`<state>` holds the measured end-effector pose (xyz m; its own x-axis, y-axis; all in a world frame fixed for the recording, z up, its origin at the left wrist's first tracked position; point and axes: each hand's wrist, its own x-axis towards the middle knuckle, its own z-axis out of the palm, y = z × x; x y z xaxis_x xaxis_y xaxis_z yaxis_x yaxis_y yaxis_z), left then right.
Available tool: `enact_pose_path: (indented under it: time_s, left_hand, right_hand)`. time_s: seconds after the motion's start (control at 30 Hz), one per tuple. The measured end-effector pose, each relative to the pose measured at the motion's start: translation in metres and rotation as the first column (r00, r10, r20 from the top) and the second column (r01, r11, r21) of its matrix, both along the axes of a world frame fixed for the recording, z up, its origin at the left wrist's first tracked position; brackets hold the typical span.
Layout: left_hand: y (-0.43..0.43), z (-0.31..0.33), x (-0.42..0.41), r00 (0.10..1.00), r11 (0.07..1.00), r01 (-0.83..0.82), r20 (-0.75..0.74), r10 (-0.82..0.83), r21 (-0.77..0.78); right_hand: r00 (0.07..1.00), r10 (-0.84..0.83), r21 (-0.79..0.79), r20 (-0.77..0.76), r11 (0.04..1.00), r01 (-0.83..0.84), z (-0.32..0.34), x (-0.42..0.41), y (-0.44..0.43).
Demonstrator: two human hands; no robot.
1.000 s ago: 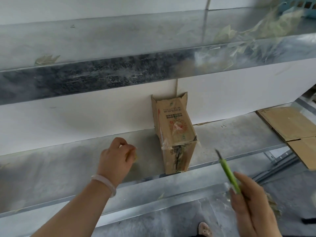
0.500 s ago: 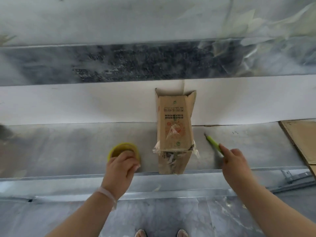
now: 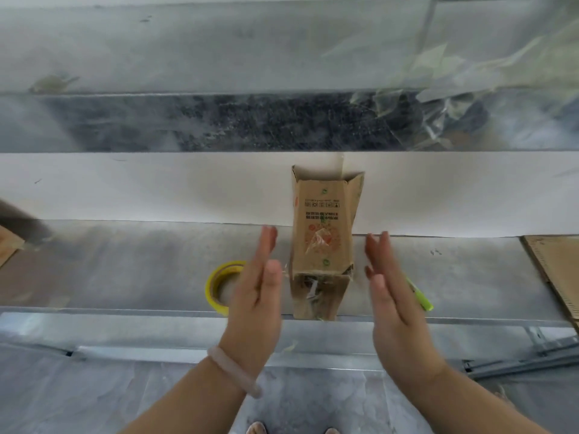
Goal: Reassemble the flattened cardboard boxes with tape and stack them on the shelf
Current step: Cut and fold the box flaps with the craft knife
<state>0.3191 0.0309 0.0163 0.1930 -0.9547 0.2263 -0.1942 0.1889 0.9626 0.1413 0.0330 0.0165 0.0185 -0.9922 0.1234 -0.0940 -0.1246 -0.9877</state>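
A tall, narrow brown cardboard box (image 3: 322,233) stands on the metal shelf (image 3: 125,264) against the white wall, its top flaps open and torn tape hanging at its lower front. My left hand (image 3: 257,296) hovers just left of the box, fingers straight, palm facing it, holding nothing. My right hand (image 3: 391,296) mirrors it on the right side, also flat and empty. Neither hand touches the box. A yellow roll of tape (image 3: 221,285) lies on the shelf behind my left hand. A green cutter (image 3: 421,296) lies on the shelf behind my right hand, partly hidden.
Flattened brown cardboard (image 3: 556,274) lies at the shelf's right end, and a piece of cardboard (image 3: 7,245) shows at the far left. An upper metal shelf (image 3: 282,123) overhangs, with crumpled clear tape (image 3: 438,98) on its right part.
My left hand let go of the yellow tape roll and my right hand put down the green cutter on the shelf. Both hands have opened flat beside the box.
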Motion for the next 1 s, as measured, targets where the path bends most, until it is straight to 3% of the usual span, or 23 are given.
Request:
enact_pose_path:
  time_s: [0.1,0.2,0.43,0.57,0.77,1.0]
  left_hand:
    - [0.002,0.019,-0.040,0.955,0.988,0.133,-0.278,-0.104,0.085]
    - [-0.002,0.028,-0.049,0.903,0.981,0.119,-0.427,-0.043,0.154]
    - [-0.009,0.015,-0.049,0.936,0.992,0.002,-0.350,0.041,0.122]
    - [-0.006,0.008,-0.045,0.946,0.999,0.028,-0.325,-0.013,0.042]
    - [-0.007,-0.006,-0.025,0.988,0.993,0.118,-0.100,-0.117,0.003]
    - [-0.006,-0.004,-0.021,0.900,0.941,0.308,-0.362,-0.241,0.139]
  right_hand:
    - [0.984,0.123,0.096,0.125,0.986,-0.135,0.009,0.028,0.001]
    - [0.961,0.043,0.157,0.274,0.984,-0.088,0.018,0.044,-0.005]
    - [0.975,-0.093,0.153,0.200,0.986,0.062,0.017,0.059,-0.011]
    - [0.977,-0.061,0.120,0.204,0.992,0.037,0.009,0.057,-0.010]
    - [0.986,0.022,0.132,0.166,0.990,-0.044,-0.004,0.045,-0.009]
    - [0.992,-0.031,0.411,0.123,0.911,-0.023,-0.002,0.031,-0.015]
